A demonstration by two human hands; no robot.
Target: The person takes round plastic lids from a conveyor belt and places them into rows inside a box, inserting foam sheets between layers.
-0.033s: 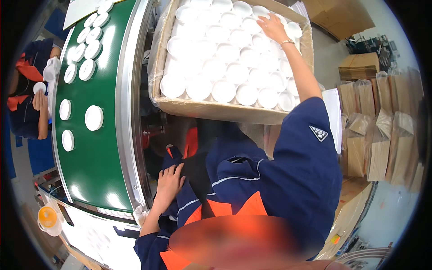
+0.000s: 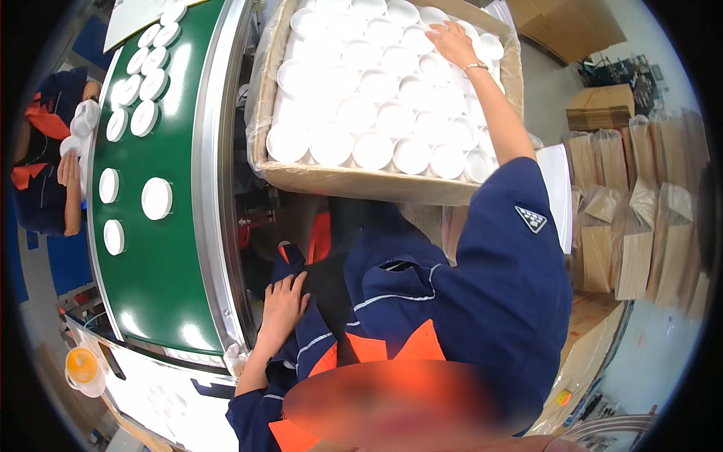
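Observation:
My right hand (image 2: 453, 45) is stretched out over the far right part of a large cardboard box (image 2: 361, 187). Its fingers are apart and touch or hover just above the round white lids (image 2: 373, 151) that fill the box in rows. Whether a fingertip presses on a lid, I cannot tell. My left hand (image 2: 283, 305) lies with spread fingers on my dark clothing at my lap and holds nothing.
Left of the box runs a green conveyor belt (image 2: 162, 279) with a metal rail (image 2: 213, 188), carrying several white lids (image 2: 157, 198). Across it, a co-worker's hand (image 2: 69, 169) is by white lids. Bagged cardboard stacks (image 2: 602, 226) stand right; a yellow-topped cup (image 2: 83, 367) is lower left.
My right hand has shifted very slightly left over the lids. Across the belt, the co-worker's hands and the white pieces near them have moved a little. My left hand stays put.

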